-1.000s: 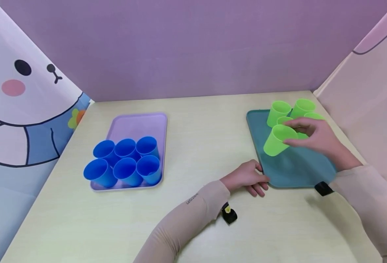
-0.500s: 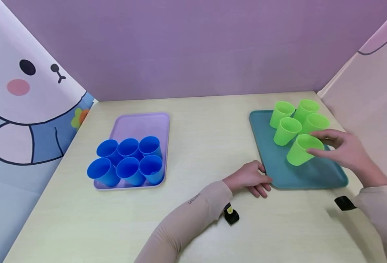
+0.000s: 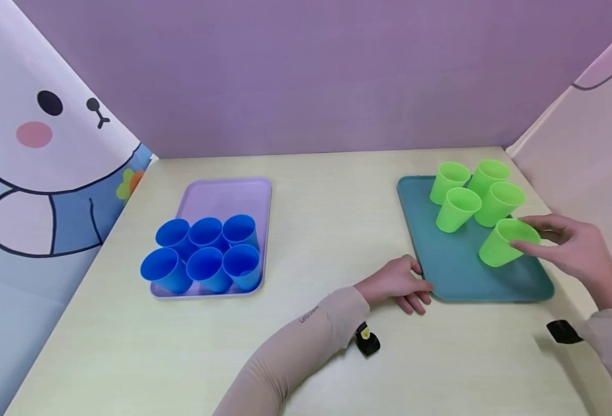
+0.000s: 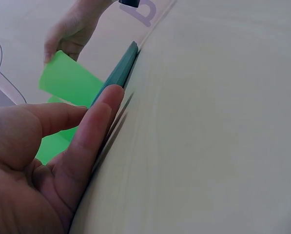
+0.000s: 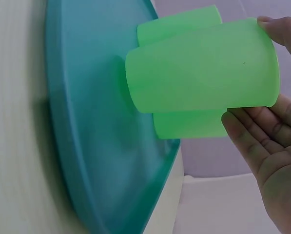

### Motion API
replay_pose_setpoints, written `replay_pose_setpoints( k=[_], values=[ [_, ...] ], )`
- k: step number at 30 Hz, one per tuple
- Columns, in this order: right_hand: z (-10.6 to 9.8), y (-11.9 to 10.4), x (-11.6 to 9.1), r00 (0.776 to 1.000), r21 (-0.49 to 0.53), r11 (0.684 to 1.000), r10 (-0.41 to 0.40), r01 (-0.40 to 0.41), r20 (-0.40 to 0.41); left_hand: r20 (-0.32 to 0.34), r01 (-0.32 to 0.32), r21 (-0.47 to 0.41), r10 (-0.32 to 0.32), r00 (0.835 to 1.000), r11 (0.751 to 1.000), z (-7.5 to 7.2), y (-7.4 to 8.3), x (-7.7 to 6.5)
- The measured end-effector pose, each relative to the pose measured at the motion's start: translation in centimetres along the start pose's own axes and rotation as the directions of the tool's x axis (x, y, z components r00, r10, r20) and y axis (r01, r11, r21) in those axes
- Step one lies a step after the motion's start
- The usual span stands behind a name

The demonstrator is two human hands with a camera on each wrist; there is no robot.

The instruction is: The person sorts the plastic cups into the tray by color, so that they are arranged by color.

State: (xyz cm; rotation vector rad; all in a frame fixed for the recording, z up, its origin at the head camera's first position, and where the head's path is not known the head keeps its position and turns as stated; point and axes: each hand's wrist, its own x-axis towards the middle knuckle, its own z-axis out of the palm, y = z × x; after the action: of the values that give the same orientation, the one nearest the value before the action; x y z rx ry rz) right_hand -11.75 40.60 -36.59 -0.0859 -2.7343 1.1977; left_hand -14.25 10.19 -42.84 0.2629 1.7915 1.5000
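Observation:
A light green cup [image 3: 508, 242] is pinched near its rim between the thumb and fingers of my right hand [image 3: 578, 245]. In the right wrist view the cup [image 5: 203, 68] hangs just over the teal tray [image 5: 101, 161], mouth toward my palm. Several other green cups [image 3: 456, 209] stand upright at the back of the teal tray [image 3: 462, 271]. My left hand [image 3: 394, 283] grips that tray at its front left corner. In the left wrist view the thumb and a finger of my left hand [image 4: 52, 156] meet at the tray's edge; the tips partly hide it.
A lilac tray [image 3: 227, 196] lies on the left of the pale table [image 3: 326, 231], its front part filled by several blue cups [image 3: 209, 268]. A purple wall [image 3: 326, 75] rises behind the table. Printed cloth walls [image 3: 35, 219] stand at both sides.
My right hand has carried the green cup to the right and toward me, away from the other green cups, and lowered it toward the tray. My left hand stays at the tray's corner.

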Motion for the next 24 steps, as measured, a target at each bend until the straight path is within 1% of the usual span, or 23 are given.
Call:
replay_pose_setpoints(
  k=[4, 10, 13, 15, 18, 20, 24],
  values=[
    [-0.2, 0.7, -0.1, 1.000, -0.018, 1.000, 0.019, -0.019, 0.017, -0.004, -0.005, -0.001, 0.005, 1.000, 1.000, 0.1, 0.0, 0.0],
    [-0.5, 1.6, -0.3, 0.999, 0.020, 1.000, 0.019, -0.019, 0.040, -0.005, -0.004, -0.012, 0.004, 1.000, 1.000, 0.2, 0.0, 0.0],
    [-0.6, 1.6, -0.2, 0.998, 0.038, 0.999, 0.017, -0.019, 0.059, 0.009, 0.000, -0.020, 0.001, 1.000, 1.000, 0.1, 0.1, 0.0],
    [-0.7, 1.6, -0.1, 0.997, 0.031, 0.999, 0.012, -0.014, 0.071, 0.024, 0.004, -0.026, -0.004, 1.000, 1.000, -0.1, 0.1, 0.0],
    [-0.7, 1.8, -0.1, 0.996, -0.006, 1.000, -0.015, 0.016, 0.086, 0.051, 0.019, -0.026, -0.018, 0.999, 0.999, -0.4, 0.1, 0.0],
    [-0.6, 1.9, -0.2, 0.994, -0.008, 0.999, -0.046, 0.047, 0.096, 0.071, 0.031, -0.009, -0.030, 0.997, 0.999, -0.7, 0.2, -0.1],
    [-0.6, 2.0, -0.3, 0.990, 0.048, 0.993, -0.115, 0.111, 0.084, 0.074, 0.048, 0.075, -0.053, 0.996, 0.996, -1.6, 0.5, -0.8]
  ],
)
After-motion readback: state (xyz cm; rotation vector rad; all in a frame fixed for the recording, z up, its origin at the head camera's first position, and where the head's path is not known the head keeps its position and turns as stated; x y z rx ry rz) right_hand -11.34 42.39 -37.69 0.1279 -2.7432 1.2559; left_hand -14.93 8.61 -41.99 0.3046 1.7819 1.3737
